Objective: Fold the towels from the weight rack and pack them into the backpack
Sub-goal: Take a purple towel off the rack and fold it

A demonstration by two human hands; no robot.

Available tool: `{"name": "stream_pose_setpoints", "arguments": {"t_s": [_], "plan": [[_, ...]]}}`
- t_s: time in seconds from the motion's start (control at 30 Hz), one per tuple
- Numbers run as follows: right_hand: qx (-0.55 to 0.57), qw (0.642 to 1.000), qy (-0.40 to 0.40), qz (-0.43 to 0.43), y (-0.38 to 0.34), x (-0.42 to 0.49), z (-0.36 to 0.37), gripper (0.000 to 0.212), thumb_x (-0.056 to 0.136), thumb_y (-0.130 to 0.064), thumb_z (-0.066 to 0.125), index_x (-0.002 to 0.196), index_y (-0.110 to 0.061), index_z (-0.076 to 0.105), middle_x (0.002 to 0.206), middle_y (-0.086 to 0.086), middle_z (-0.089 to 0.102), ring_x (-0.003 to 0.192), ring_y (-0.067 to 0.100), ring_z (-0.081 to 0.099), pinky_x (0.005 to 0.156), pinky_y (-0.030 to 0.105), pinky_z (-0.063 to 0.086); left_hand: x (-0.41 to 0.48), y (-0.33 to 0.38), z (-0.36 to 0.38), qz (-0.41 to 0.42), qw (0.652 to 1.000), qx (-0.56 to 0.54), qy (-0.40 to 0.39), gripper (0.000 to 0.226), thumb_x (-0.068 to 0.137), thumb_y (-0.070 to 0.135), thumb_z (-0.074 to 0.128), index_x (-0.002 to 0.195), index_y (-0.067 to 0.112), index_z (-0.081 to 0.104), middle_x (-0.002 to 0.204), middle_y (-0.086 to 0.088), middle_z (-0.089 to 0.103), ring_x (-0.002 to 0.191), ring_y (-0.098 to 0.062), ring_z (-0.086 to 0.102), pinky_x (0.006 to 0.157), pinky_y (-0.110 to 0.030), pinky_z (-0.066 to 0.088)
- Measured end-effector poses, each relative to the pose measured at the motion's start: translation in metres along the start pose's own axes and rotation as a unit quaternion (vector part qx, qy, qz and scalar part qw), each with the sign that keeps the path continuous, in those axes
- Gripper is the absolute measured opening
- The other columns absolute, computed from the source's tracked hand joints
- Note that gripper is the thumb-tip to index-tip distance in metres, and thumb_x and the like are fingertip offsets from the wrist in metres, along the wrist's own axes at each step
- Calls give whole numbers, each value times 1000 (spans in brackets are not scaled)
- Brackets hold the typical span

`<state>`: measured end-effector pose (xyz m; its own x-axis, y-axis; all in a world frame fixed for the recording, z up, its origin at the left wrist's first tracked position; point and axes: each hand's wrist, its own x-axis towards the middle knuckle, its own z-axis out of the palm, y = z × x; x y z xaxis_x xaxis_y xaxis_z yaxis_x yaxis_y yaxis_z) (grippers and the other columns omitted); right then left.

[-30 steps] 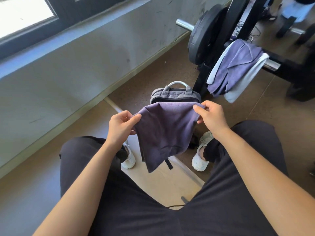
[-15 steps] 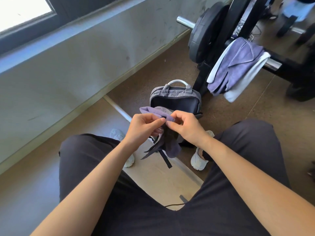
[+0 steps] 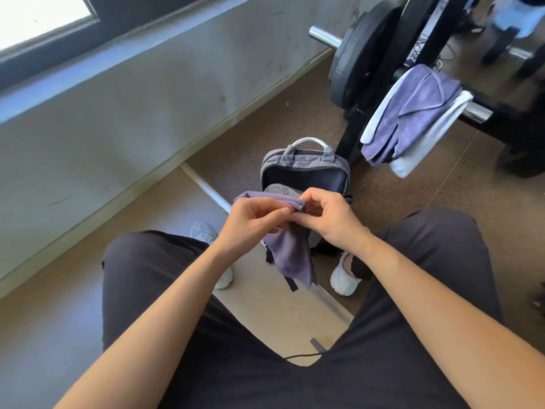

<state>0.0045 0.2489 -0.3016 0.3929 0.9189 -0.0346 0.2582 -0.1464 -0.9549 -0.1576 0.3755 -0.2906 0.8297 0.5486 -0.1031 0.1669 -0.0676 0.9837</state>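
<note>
**Two pinches, one loose towel: what could slip**

Largest hazard: the black steel weight rack [image 3: 418, 39], where a lilac terry towel [image 3: 413, 113] and a white towel [image 3: 424, 143] hang bunched and lopsided off the chrome bar [image 3: 476, 112]. I judge a careless tug on one would drag the other to the floor [image 3: 442, 231].

Next, the grey fabric backpack [image 3: 303, 159] stands open on the floor just beyond my hands, mouth facing me. Its walls look soft; pushing a bundle in one-handed could sag the opening or tip the bag. A grey item [image 3: 280, 188] lies inside, towel or pocket I cannot tell, so room may be tight.

Then the dark purple cloth towel [image 3: 290, 255], held in the air over the bag's near edge: top edge gathered, the rest dangling in an uneven tail.

Smallest, my grip. My left hand [image 3: 250, 228] and right hand [image 3: 333, 222] sit close together, each pinching that top edge between fingertips and thumb. So little hold could let the corners slide out of line, and the fold would come out crooked or fall open.
</note>
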Motion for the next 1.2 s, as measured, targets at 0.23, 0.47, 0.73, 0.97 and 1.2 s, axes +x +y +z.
{"name": "stream_pose_setpoints", "arguments": {"t_s": [0.23,0.47,0.73,0.97,1.2], "plan": [[152,987,-26,45,1,-2,-23,8,95,2,62,99,-5,63,90,5,67,91,11,62,85,23,49,6,-22,-37,-24,989,66,128,85,68,19,91,141,33,51,131,2,53,110,-11,56,82,-18,49],[232,970,-39,58,1,-2,-38,15,95,3,58,103,-9,64,98,10,69,98,16,65,89,25,53,8,-29,-24,-43,997,45,-35,70,78,14,90,140,29,60,130,6,68,119,-6,63,99,-29,51],[183,980,30,68,6,2,-36,8,99,-6,60,98,-12,66,85,-5,72,84,5,67,76,21,52,3,-5,-16,34,998,-42,45,16,96,22,66,85,27,77,79,9,67,78,-8,57,72,-23,46],[241,966,-35,82,-1,-1,-28,29,86,-22,70,113,-10,69,104,3,76,104,18,70,90,29,54,6,6,-15,-52,983,-137,107,20,96,39,61,86,26,74,82,-1,71,82,-17,66,77,-37,51],[141,964,-145,174,3,-2,-4,19,90,-12,73,109,-11,73,105,1,78,103,17,73,87,27,55,10,15,-25,-158,893,-400,135,48,106,48,46,99,16,81,102,-6,80,96,-18,77,93,-36,54]]}}
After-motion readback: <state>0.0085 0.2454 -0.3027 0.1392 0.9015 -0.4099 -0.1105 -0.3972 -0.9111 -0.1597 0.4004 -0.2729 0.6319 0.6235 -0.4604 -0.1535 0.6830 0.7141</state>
